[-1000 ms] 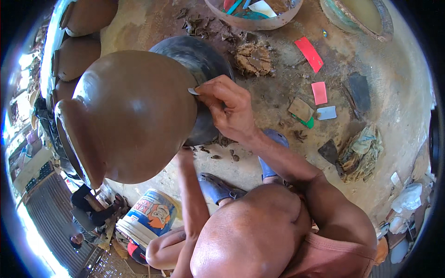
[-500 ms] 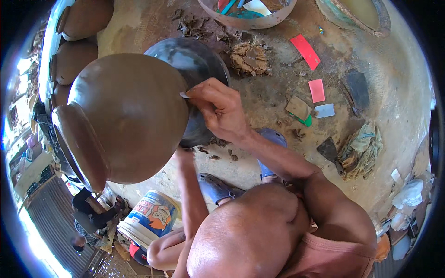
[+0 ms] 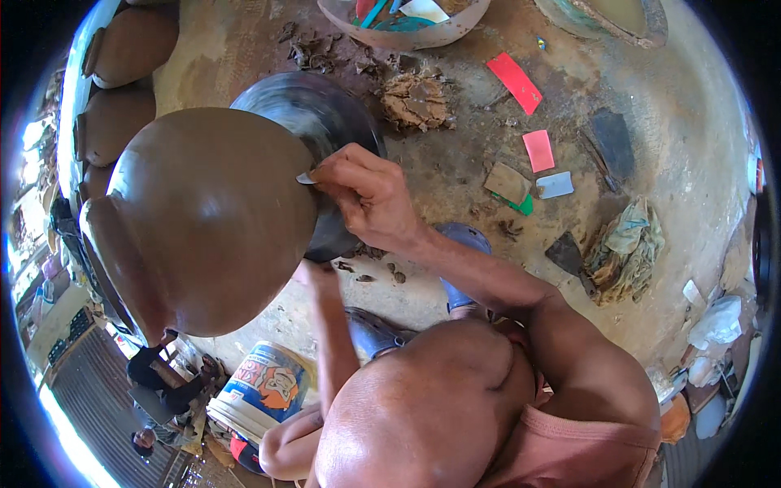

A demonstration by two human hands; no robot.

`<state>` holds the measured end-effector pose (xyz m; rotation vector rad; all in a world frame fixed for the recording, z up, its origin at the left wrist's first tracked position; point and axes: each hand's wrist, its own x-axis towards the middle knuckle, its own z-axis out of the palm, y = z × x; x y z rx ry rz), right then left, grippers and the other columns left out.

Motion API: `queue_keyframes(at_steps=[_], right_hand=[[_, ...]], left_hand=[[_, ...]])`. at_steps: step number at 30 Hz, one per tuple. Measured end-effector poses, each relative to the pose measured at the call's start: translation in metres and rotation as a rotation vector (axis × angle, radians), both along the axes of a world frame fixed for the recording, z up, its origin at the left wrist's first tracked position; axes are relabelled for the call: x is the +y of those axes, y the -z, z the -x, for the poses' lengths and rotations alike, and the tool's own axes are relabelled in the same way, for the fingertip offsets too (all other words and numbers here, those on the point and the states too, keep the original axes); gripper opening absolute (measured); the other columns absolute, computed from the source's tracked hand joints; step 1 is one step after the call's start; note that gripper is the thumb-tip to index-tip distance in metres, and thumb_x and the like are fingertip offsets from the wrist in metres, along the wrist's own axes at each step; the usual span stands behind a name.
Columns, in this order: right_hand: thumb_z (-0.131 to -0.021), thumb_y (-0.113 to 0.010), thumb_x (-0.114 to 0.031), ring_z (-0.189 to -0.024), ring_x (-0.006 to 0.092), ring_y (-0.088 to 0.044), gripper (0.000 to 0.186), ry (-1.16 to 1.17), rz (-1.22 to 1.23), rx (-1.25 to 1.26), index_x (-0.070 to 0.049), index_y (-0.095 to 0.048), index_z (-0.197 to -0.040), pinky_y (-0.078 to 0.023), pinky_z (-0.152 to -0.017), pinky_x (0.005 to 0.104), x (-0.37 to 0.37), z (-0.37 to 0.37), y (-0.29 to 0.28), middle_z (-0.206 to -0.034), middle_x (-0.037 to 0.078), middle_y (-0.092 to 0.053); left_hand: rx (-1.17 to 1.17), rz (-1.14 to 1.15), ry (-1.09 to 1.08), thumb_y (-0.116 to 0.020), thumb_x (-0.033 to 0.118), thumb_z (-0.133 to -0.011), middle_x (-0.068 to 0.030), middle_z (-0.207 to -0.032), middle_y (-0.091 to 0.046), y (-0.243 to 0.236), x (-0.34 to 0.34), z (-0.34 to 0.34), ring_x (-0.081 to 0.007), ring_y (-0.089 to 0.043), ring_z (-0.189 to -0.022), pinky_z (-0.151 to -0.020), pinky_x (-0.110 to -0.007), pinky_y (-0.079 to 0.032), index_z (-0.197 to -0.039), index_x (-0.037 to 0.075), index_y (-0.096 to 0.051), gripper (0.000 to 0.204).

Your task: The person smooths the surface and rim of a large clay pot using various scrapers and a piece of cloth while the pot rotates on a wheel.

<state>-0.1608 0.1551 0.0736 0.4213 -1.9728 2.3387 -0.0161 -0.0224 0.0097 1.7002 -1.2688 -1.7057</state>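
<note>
A large round brown clay pot [image 3: 220,215] with a flared rim stands on a dark turntable [image 3: 313,110], whose surface is streaked by motion. My right hand [image 3: 370,195] is closed, thumb and fingers pinching a small whitish scraper [image 3: 306,178]. The scraper's edge lies against the pot's lower wall, close to the turntable. Below the wheel's near side is my left hand [image 3: 315,278], blurred and partly hidden by the pot, so its fingers do not show clearly.
Red card [image 3: 515,83], pink card [image 3: 538,150], a dark flat blade [image 3: 612,142] and a crumpled cloth [image 3: 624,252] lie on the floor to the right. A basin [image 3: 423,37] stands at the far side. More clay pots [image 3: 134,45] line the left; a bucket [image 3: 264,386] is nearby.
The whole view has shifted slightly, most things appearing further left. My right hand keeps the scraper on the pot, and more of the scraper shows. My left hand has moved slightly beside the wheel.
</note>
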Motion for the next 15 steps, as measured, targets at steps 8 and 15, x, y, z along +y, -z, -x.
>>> queue_keyframes(at_steps=[8, 15], right_hand=[[-0.077, -0.064, 0.015, -0.079, 0.0308, -0.068, 0.03, 0.053, -0.013, 0.035, -0.001, -0.07, -0.101, -0.054, -0.067, 0.0381, 0.009, 0.008, 0.006, -0.091, 0.014, -0.063], [-0.076, -0.063, 0.015, -0.077, 0.0314, -0.067, 0.027, 0.046, -0.03, 0.054, 0.001, -0.068, -0.098, -0.053, -0.065, 0.0376, -0.004, 0.005, 0.018, -0.09, 0.015, -0.063]], left_hand=[[0.006, -0.34, 0.037, -0.055, 0.07, -0.094, -0.015, -0.126, -0.057, -0.027, 0.055, 0.003, -0.0286, -0.062, -0.102, -0.084, -0.044, -0.057, -0.139, 0.011, -0.05, 0.075], [0.07, -0.096, -0.135, -0.044, 0.071, -0.099, -0.006, -0.119, -0.063, -0.011, 0.072, 0.022, -0.0211, -0.061, -0.099, -0.079, -0.042, -0.054, -0.138, 0.017, -0.052, 0.067]])
